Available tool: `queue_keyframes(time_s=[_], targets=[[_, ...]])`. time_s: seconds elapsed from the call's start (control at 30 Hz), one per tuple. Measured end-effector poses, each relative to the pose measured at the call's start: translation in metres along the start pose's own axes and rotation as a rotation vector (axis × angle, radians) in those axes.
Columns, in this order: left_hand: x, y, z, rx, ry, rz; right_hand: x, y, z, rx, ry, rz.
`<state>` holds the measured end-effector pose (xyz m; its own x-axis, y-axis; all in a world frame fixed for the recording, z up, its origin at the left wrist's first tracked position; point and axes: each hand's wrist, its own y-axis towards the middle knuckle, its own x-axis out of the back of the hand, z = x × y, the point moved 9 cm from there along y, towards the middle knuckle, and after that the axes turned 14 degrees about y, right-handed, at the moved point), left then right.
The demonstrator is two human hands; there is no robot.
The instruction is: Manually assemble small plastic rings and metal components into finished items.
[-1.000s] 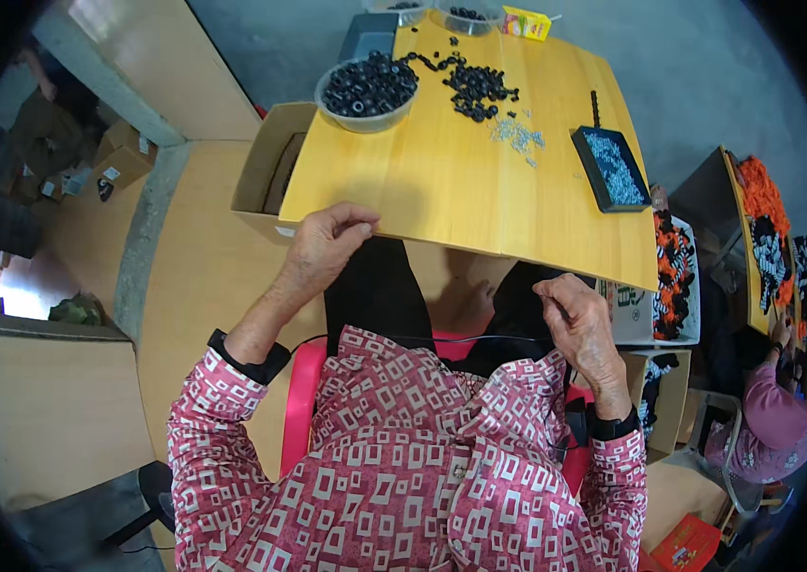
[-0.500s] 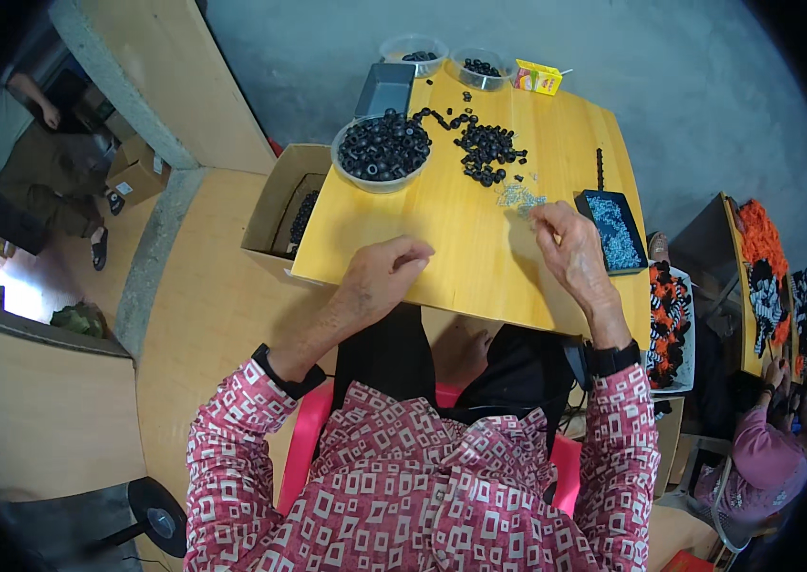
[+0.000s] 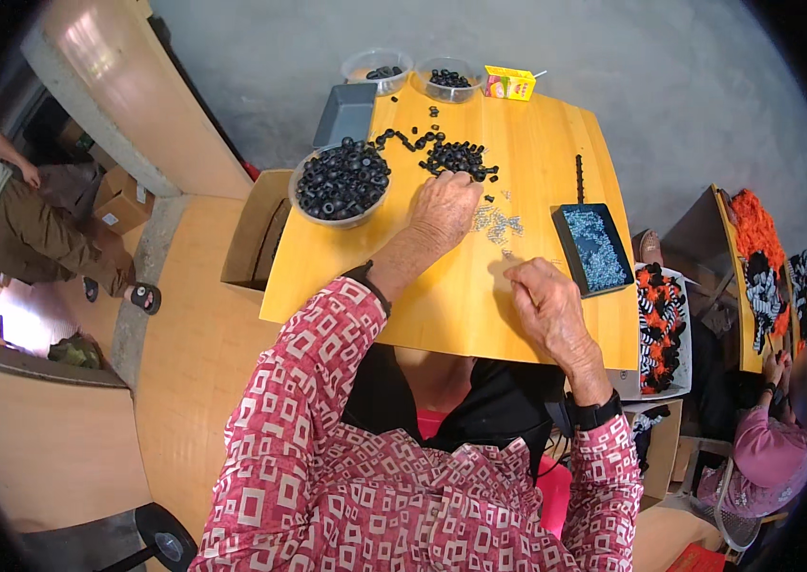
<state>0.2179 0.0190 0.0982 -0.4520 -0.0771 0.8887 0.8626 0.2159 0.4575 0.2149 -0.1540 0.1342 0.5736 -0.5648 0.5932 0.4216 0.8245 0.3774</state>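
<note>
Grey wall [image 3: 651, 105] behind, yellow worktop [image 3: 556, 133] before it, person seated at the near edge. Left hand [image 3: 440, 212] reaches to the near side of the black beads [image 3: 456, 158], piled mid-worktop; fingers bent down, tips hard to make out, so cannot tell whether they pinch one. Right hand [image 3: 548, 303] hangs over the worktop nearer the body, near the clear bits [image 3: 499, 225], fingers loosely curled; cannot tell what, if anything, is between them. Bowl [image 3: 346, 223] at left, heaped with similar beads; a loose row trails from near it toward the pile. Dark tray [image 3: 569, 255] at right holds pale-blue bits [image 3: 600, 250]; knobbly dark rod [image 3: 579, 179] just beyond. Progress, my judgement: plenty lies loose, so much is left; no finished piece shows at the hands. Bin [image 3: 678, 387] beside the worktop carries orange, black and striped pieces, possibly done work; cannot tell whose.
</note>
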Motion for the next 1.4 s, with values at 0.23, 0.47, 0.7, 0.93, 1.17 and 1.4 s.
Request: queue_keyframes(time_s=[0.23, 0.47, 0.7, 0.93, 1.17, 1.4], targets=[[-0.013, 0.005, -0.003, -0.078, 0.051, 0.021, 0.001, -0.008, -0.002, -0.023, 0.012, 0.042], [0.001, -0.01, 0.012, 0.349, -0.816, 0.28, 0.008, -0.001, 0.003, -0.053, 0.124, -0.073], [0.02, -0.091, -0.029, 0.786, -1.626, 0.527, 0.015, -0.004, 0.026, -0.014, 0.342, -0.247], [0.029, -0.119, -0.049, 0.762, -1.843, 0.495, 0.001, -0.015, 0.033, -0.065, 0.436, -0.206], [0.04, -0.129, -0.055, 0.726, -1.816, 0.408, 0.009, -0.021, 0.057, 0.028, 0.281, -0.229], [0.04, -0.135, -0.064, 0.715, -2.041, 0.464, 0.011, -0.024, 0.065, 0.094, 0.269, -0.233]])
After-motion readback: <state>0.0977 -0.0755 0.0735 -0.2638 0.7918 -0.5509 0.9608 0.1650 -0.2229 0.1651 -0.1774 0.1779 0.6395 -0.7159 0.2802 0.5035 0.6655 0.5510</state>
